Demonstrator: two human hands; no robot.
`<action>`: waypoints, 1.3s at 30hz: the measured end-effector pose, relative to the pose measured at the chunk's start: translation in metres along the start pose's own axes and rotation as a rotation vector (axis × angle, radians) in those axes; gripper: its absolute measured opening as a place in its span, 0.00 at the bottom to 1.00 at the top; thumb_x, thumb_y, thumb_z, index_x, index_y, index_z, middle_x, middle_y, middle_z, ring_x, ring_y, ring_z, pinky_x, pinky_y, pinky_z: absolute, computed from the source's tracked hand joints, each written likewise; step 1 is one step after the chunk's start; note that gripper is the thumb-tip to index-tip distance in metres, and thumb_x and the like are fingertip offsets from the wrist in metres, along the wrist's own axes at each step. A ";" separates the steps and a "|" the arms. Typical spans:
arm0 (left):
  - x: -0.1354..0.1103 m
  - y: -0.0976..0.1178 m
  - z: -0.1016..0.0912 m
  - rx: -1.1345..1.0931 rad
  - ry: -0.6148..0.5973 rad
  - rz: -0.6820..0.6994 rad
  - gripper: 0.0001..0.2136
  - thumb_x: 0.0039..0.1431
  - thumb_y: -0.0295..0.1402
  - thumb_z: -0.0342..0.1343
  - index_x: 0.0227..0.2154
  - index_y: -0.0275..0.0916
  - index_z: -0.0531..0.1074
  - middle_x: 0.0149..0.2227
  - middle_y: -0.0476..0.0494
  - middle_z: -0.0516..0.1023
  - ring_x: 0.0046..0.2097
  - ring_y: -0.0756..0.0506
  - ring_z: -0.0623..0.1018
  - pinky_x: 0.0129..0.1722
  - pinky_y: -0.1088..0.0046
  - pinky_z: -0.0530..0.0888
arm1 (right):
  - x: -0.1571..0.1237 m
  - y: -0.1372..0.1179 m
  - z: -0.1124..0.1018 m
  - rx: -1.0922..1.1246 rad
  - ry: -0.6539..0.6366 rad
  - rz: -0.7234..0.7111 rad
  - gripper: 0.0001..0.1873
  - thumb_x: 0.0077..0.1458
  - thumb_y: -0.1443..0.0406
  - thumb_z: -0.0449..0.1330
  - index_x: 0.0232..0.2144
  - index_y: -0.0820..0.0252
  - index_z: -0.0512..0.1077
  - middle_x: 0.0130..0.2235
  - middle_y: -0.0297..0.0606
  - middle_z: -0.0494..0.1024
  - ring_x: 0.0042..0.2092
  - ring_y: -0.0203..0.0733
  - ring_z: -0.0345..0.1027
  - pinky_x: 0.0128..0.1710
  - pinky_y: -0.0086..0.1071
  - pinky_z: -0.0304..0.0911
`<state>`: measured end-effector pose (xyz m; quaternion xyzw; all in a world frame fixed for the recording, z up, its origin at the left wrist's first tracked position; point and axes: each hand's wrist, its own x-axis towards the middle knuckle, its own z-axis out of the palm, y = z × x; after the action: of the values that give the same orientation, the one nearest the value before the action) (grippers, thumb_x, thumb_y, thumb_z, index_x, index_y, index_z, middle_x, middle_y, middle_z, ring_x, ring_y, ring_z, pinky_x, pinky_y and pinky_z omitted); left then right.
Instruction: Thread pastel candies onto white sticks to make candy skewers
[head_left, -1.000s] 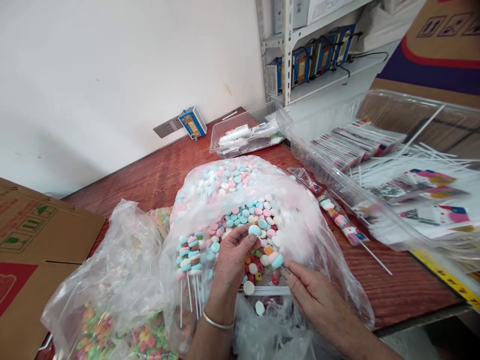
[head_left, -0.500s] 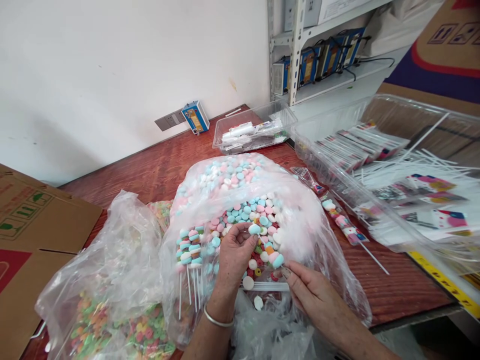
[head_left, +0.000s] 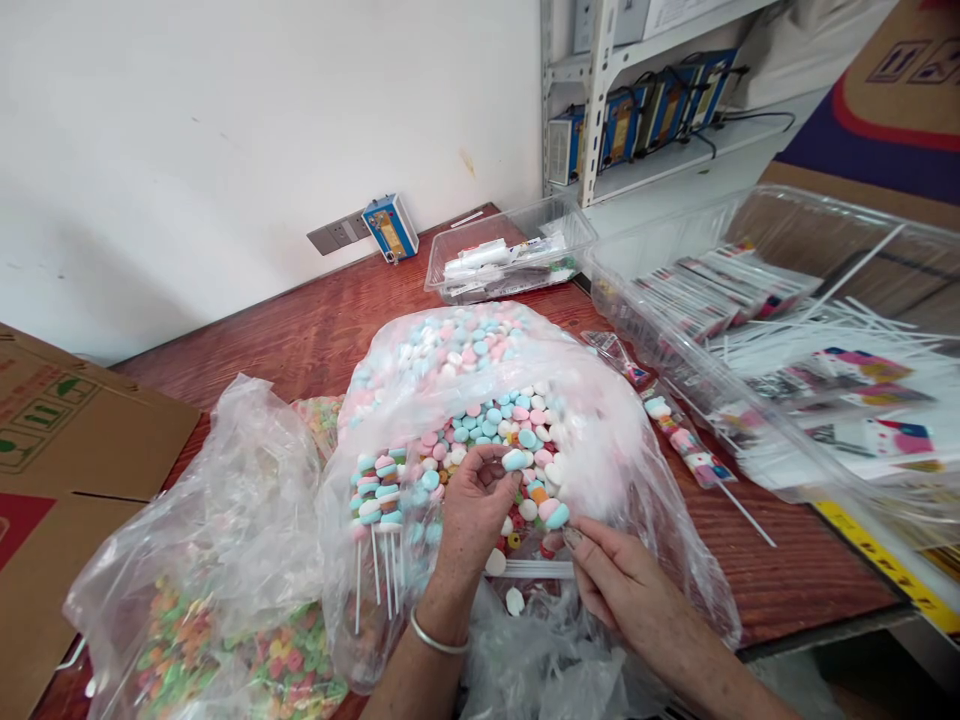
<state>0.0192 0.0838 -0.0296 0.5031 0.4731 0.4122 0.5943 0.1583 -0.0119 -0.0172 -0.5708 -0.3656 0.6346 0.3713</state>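
A big clear plastic bag (head_left: 600, 440) of pastel pink, blue and white candies lies open in front of me. My left hand (head_left: 469, 515) reaches into its mouth and pinches a pale blue candy (head_left: 514, 460) between thumb and fingertips. Low at the bag's opening my right hand (head_left: 619, 575) pinches the end of a thin white stick (head_left: 536, 569) that lies level, with a white candy at its far end. Several finished candy skewers (head_left: 377, 500) lean inside the bag to the left of my left hand.
A second clear bag (head_left: 217, 600) of bright mixed candies sits at the left, beside a cardboard box (head_left: 52, 470). A wrapped skewer (head_left: 686, 442) lies on the red wooden table (head_left: 300, 340). Clear trays (head_left: 757, 330) with wrappers and sticks stand at the right, a small clear box (head_left: 510, 260) behind, shelves beyond.
Hardly anything has moved. My left hand keeps the blue candy pinched, slightly nearer the stick; the view has shifted a little.
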 end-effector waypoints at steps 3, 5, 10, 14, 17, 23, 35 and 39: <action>-0.001 -0.001 0.001 0.003 -0.026 0.029 0.09 0.53 0.32 0.62 0.37 0.39 0.72 0.34 0.47 0.79 0.37 0.49 0.77 0.38 0.74 0.73 | 0.000 -0.002 0.002 0.019 0.002 0.010 0.17 0.57 0.51 0.49 0.29 0.57 0.64 0.14 0.22 0.58 0.17 0.31 0.47 0.17 0.27 0.44; -0.002 -0.001 0.002 -0.009 -0.039 0.044 0.08 0.53 0.31 0.62 0.37 0.39 0.72 0.34 0.47 0.79 0.38 0.49 0.77 0.38 0.74 0.73 | 0.000 -0.002 0.003 0.015 0.005 0.003 0.17 0.57 0.51 0.50 0.29 0.57 0.64 0.14 0.22 0.58 0.17 0.31 0.47 0.18 0.27 0.44; -0.003 -0.002 0.004 -0.019 -0.050 0.062 0.08 0.52 0.31 0.62 0.36 0.39 0.72 0.33 0.47 0.79 0.37 0.49 0.77 0.38 0.74 0.73 | 0.001 -0.003 0.006 0.013 0.017 -0.038 0.16 0.57 0.51 0.49 0.28 0.56 0.61 0.15 0.22 0.57 0.17 0.30 0.46 0.17 0.26 0.42; -0.003 -0.004 0.005 0.027 -0.057 0.103 0.07 0.53 0.30 0.61 0.36 0.39 0.72 0.33 0.48 0.78 0.35 0.49 0.77 0.36 0.74 0.72 | 0.002 -0.005 0.006 -0.004 0.027 -0.046 0.16 0.57 0.51 0.48 0.27 0.55 0.60 0.16 0.22 0.56 0.18 0.31 0.47 0.18 0.26 0.43; -0.006 -0.004 0.005 0.072 -0.049 0.116 0.07 0.53 0.29 0.60 0.36 0.39 0.73 0.31 0.48 0.77 0.33 0.49 0.75 0.33 0.76 0.71 | 0.004 -0.003 0.005 -0.037 0.038 -0.073 0.16 0.58 0.52 0.47 0.27 0.56 0.62 0.17 0.23 0.56 0.19 0.32 0.48 0.18 0.27 0.44; -0.019 -0.007 0.003 0.198 -0.042 0.168 0.08 0.55 0.27 0.57 0.38 0.40 0.75 0.35 0.45 0.77 0.35 0.48 0.75 0.35 0.74 0.72 | 0.012 0.011 0.006 -0.160 0.081 -0.194 0.17 0.62 0.56 0.46 0.34 0.60 0.70 0.20 0.26 0.60 0.21 0.35 0.53 0.19 0.27 0.51; -0.045 -0.011 0.002 -0.426 0.075 -0.008 0.07 0.59 0.39 0.56 0.35 0.42 0.70 0.42 0.46 0.75 0.45 0.44 0.77 0.45 0.66 0.74 | 0.015 0.027 -0.003 -0.428 0.189 -0.333 0.18 0.63 0.58 0.48 0.26 0.59 0.72 0.27 0.35 0.74 0.32 0.42 0.69 0.35 0.32 0.66; -0.043 -0.006 0.014 -0.539 0.064 -0.176 0.14 0.59 0.45 0.55 0.41 0.42 0.67 0.41 0.44 0.76 0.41 0.44 0.78 0.41 0.67 0.74 | 0.007 0.024 0.001 -0.566 0.202 -0.459 0.15 0.60 0.64 0.48 0.27 0.59 0.71 0.30 0.39 0.75 0.33 0.42 0.70 0.35 0.33 0.66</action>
<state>0.0235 0.0384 -0.0289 0.2707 0.4069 0.4854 0.7250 0.1553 -0.0169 -0.0414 -0.6138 -0.6064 0.3493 0.3655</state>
